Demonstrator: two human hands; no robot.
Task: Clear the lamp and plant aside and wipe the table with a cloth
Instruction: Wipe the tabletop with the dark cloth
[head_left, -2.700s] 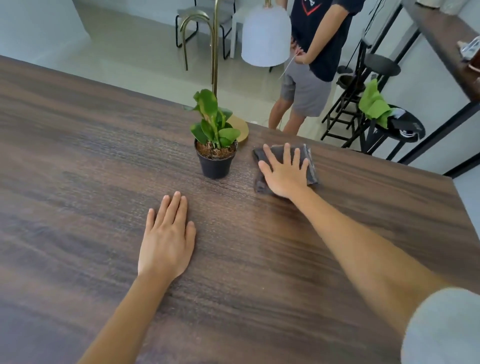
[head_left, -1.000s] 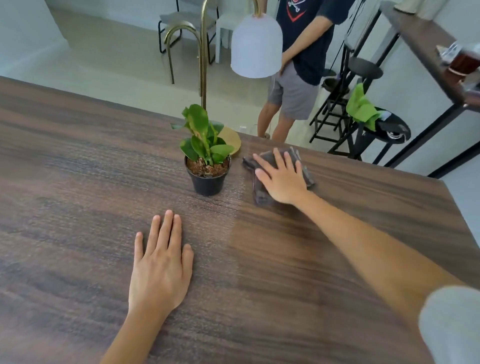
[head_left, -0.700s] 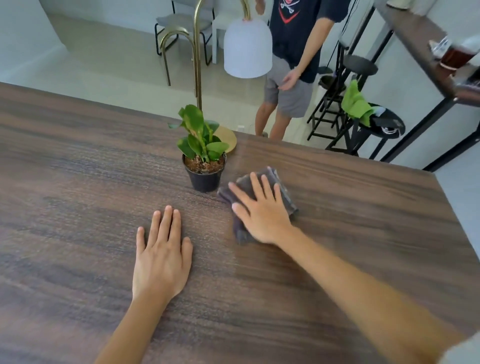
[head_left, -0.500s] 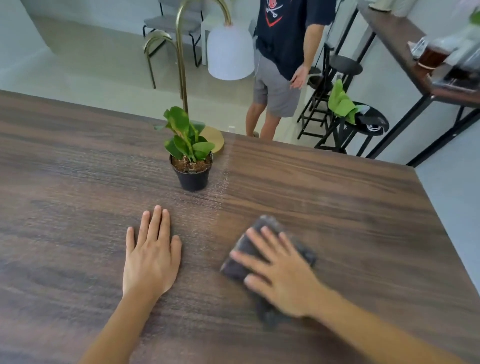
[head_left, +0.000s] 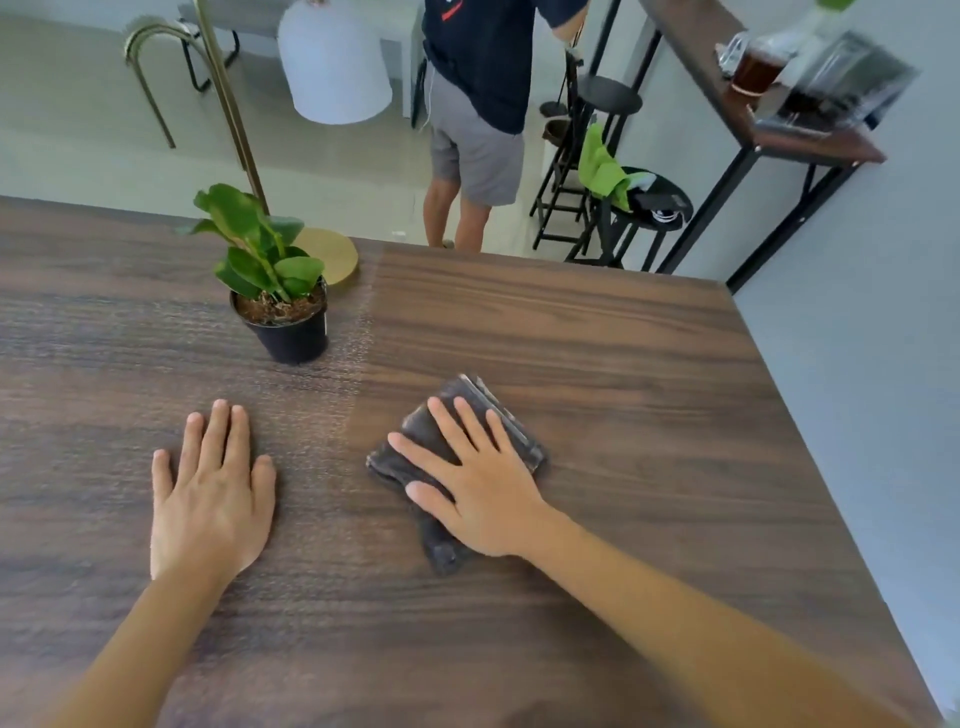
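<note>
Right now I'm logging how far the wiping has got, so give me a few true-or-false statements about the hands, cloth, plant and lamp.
1. The right hand presses flat on the dark grey folded cloth. True.
2. The left hand grips the black plastic pot of the green leafy plant. False: it lies flat on the dark wooden table, apart from the pot.
3. The round brass lamp base stands behind the plant. True.
4. The cloth lies left of the plant. False: it lies to its right and nearer the camera.
</note>
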